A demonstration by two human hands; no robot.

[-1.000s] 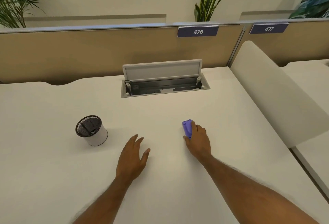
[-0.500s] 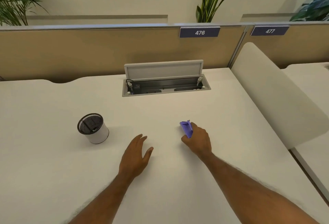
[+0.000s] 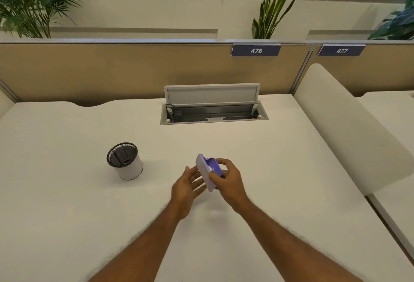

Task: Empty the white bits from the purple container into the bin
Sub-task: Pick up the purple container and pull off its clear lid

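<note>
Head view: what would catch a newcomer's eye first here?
The purple container, held tilted above the white desk in the right hand, with the open left hand beside it. Next, the small bin standing to their left, then the open cable hatch behind.

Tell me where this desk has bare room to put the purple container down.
Bare desk lies right of the right hand, toward the white side panel, and between the bin and the cable tray. It is crowded only where the left hand meets the purple container.
</note>
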